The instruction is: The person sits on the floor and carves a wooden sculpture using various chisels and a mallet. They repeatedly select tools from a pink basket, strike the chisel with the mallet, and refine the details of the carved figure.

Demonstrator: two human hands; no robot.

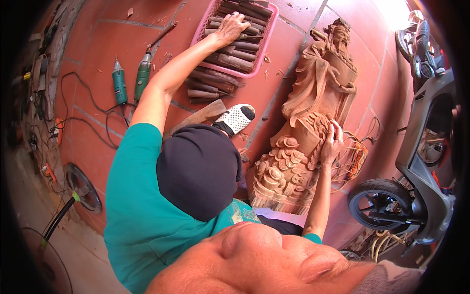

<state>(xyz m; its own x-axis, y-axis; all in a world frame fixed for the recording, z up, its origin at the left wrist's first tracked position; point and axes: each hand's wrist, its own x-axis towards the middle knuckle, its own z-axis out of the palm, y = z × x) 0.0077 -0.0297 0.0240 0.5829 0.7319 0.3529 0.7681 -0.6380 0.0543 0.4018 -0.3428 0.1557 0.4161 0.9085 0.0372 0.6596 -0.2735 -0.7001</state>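
My left hand (230,29) reaches out over a pink plastic basket (239,73) packed with carving chisels (240,56). Its fingers are apart and rest on the handles; none is lifted out. A large carved wooden statue (313,83) of a robed, bearded figure lies on its back to my right, with its head at the far end. Against the right side of its lower carving rests my right hand (333,142), fingers loosely spread, gripping no tool. More chisels (208,85) are heaped just outside the near side of the basket.
Two green rotary power tools (119,83) with black cords lie at left. My dark-clad knee (196,171), white shoe (236,118) and a wooden piece (198,116) are between basket and statue. Orange cord (360,159) and a motor scooter (423,137) are at right. Wood chips dot the red tiles.
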